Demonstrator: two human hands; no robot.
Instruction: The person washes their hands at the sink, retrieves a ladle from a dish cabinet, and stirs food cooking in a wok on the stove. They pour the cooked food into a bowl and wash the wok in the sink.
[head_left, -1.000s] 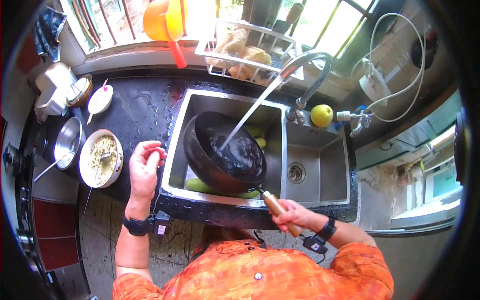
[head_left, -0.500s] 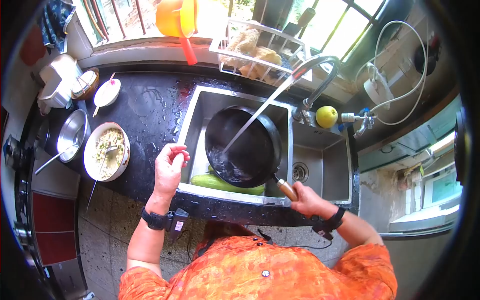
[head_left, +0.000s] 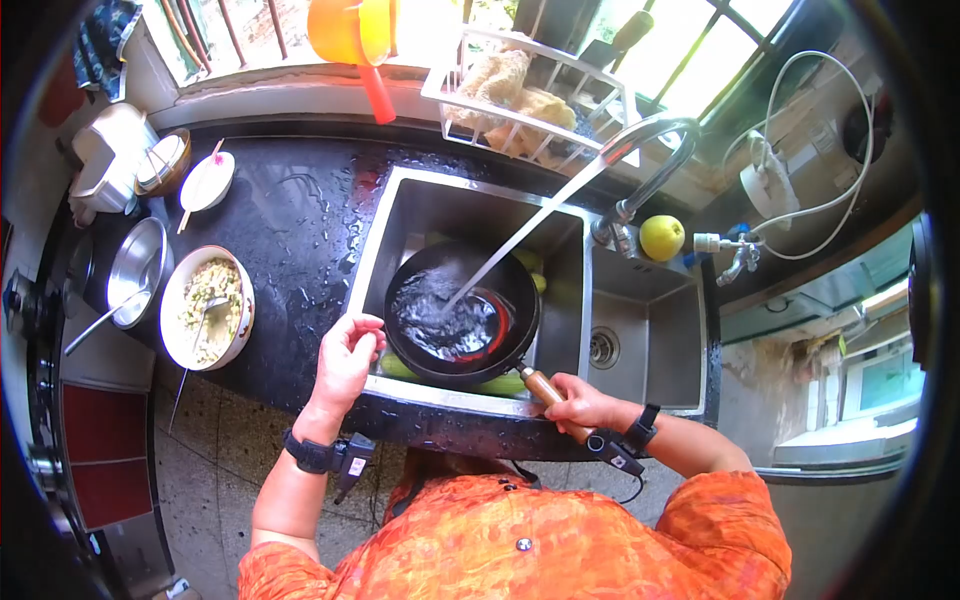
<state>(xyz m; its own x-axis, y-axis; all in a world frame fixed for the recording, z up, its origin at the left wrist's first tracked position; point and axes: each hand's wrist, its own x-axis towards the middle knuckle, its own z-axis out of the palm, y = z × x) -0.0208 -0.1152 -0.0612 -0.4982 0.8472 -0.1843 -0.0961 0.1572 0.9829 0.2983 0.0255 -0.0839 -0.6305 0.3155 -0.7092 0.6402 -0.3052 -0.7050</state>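
Observation:
A dark frying pan [head_left: 455, 365] with water in it sits tilted over the left sink basin. My right hand [head_left: 580, 402] is wrapped round its wooden handle [head_left: 541, 386]. A stream of water runs from the curved faucet [head_left: 668, 130] into the pan. My left hand [head_left: 346, 362] is beside the pan's left rim, its fingers curled together with nothing visible in them; whether the fingertips touch the rim I cannot tell. Long green vegetables [head_left: 505, 384] lie in the sink [head_left: 368, 270] under the pan, mostly hidden by it.
Left on the dark counter stand a bowl of chopped food [head_left: 240, 335] with a spoon, a metal bowl [head_left: 150, 240] with a ladle, and a small white bowl [head_left: 208, 185]. A yellow-green fruit [head_left: 661, 238] sits by the faucet. A white rack [head_left: 530, 125] stands behind.
My right hand has brought the pan left and toward me, its opening now more level, with more water showing inside. My left hand has come down slightly and is closer to the rim.

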